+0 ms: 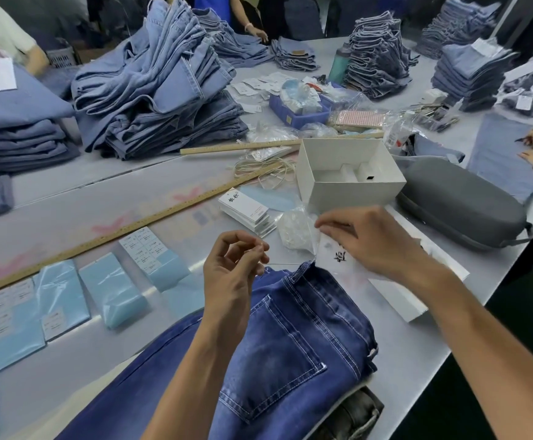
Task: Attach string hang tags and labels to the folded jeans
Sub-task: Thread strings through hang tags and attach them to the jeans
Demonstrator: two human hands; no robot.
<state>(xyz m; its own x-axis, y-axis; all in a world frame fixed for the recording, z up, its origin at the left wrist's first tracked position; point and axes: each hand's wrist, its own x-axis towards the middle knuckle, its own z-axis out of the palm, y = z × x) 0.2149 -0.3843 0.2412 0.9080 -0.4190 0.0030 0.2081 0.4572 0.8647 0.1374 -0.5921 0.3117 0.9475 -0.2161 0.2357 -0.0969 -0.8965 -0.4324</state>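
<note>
Grey table (77, 185), folded jeans (290, 338), wooden rulers (125, 228), white box (351, 173), grey case (462, 203)

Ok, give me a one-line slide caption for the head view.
Left hand pinches a thin string while the right hand holds a white hang tag at the waistband of dark blue folded jeans.

- An open white box (351, 173) sits beside a grey zip case (462, 204).
- A long wooden ruler (125, 230) lies on the table.
- A blue bin (297, 114) stands further back.
</note>
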